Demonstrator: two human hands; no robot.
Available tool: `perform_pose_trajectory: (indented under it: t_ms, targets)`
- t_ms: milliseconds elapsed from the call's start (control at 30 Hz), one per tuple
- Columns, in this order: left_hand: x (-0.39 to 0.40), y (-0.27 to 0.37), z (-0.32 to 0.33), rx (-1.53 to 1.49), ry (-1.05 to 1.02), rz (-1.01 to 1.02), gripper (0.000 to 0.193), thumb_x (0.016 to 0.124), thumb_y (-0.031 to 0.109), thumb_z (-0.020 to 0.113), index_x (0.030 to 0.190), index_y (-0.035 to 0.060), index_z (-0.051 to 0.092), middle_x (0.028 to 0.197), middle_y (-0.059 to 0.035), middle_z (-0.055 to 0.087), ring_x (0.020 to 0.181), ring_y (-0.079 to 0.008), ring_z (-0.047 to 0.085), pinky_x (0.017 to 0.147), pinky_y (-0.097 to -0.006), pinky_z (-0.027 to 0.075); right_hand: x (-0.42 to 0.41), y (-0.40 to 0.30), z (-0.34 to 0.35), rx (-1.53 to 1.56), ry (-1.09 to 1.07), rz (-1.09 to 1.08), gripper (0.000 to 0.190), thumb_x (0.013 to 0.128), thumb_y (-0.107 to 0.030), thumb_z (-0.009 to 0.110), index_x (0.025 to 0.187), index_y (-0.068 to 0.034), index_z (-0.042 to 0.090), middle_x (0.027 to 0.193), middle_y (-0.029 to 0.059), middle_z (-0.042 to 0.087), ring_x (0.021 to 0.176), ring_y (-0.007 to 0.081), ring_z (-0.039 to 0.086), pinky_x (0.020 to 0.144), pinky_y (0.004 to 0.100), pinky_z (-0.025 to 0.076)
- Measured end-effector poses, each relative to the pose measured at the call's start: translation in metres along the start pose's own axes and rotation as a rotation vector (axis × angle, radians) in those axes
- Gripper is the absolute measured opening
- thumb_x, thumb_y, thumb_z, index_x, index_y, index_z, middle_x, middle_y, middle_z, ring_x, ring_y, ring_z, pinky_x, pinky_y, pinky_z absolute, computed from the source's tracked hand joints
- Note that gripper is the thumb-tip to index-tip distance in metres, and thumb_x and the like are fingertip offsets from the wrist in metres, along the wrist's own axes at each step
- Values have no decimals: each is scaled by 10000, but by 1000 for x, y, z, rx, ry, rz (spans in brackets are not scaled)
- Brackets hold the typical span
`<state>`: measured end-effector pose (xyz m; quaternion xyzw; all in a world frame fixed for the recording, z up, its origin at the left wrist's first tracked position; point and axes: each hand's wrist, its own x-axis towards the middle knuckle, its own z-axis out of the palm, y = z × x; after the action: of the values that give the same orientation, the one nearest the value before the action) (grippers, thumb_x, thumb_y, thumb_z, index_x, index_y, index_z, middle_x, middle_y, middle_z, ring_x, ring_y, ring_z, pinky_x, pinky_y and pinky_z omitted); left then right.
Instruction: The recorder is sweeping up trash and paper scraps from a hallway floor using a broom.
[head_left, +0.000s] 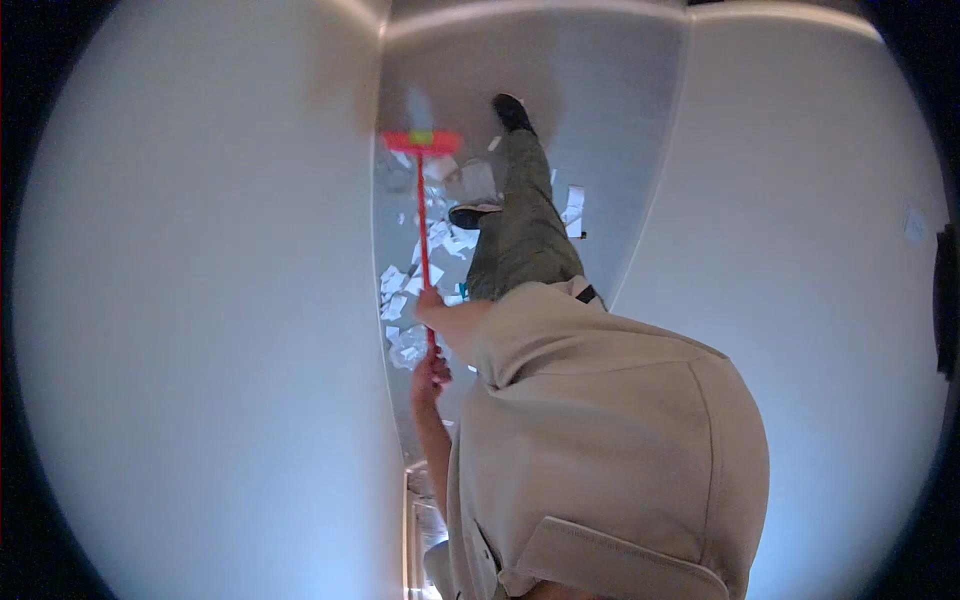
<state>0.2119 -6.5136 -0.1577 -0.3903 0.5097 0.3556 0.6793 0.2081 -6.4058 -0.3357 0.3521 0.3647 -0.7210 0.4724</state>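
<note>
Both hands grip the red handle (423, 225) of a broom. My left hand (431, 375) is closed around the handle near its upper end. Further down, my right hand (429, 306) wraps the same handle, with its forearm coming out of a beige sleeve. The red broom head (442, 142), with a yellow-green middle, is low by the left wall and blurred; a pale blurred patch shows just beyond it. Torn white paper scraps (450, 236) lie on the grey floor beside and under the handle. A crumpled clear plastic bag (405, 352) lies partly behind my hands.
A pale wall (202, 262) rises on the left, another (787, 225) on the right. My feet in dark shoes (511, 112) stand among the scraps. Right of my legs lies a white paper strip (574, 210). A black object (946, 300) is at the right rim.
</note>
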Motion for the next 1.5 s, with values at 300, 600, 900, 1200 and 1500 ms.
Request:
perform_pose_trajectory:
  t_ms: [300, 600, 900, 1200, 1500]
  targets:
    - [-77, -148, -15, -18, 228, 429, 301, 855, 382, 452, 788, 90, 480, 523, 40, 377, 403, -55, 339, 351, -208, 248, -2, 93, 106, 165, -579, 641, 124, 751, -130, 530, 770, -12, 560, 705, 159, 588, 682, 291, 590, 712, 409, 481]
    - [-84, -146, -27, 317, 375, 495, 467, 818, 411, 424, 903, -33, 542, 663, -136, 561, 607, -204, 540, 559, -342, 413, -87, 53, 84, 180, -409, 415, 261, 836, -270, 495, 886, -16, 530, 933, 128, 582, 939, 271, 546, 881, 427, 401]
    - [-16, -118, -28, 188, -203, 555, 306, 782, 420, 499, 844, 143, 613, 496, 15, 421, 413, -86, 402, 351, -274, 286, -130, 85, 9, 385, -94, 41, 272, 784, -223, 550, 926, 9, 531, 975, 165, 562, 945, 302, 526, 888, 418, 394]
    - [25, -95, 48, 563, -88, 459, 330, 750, 407, 543, 689, 87, 599, 612, -30, 543, 509, -139, 480, 427, -315, 355, -162, 117, -84, 634, 235, 10, 307, 809, -283, 483, 924, 1, 484, 846, 141, 557, 890, 304, 534, 846, 471, 407]
    - [50, -104, 241, 933, -43, 714, 374, 800, 399, 491, 721, 48, 593, 573, -43, 533, 477, -146, 495, 413, -319, 375, -253, 198, -230, 468, -371, -521, 279, 789, -250, 524, 930, -16, 578, 945, 149, 593, 883, 262, 548, 817, 382, 414]
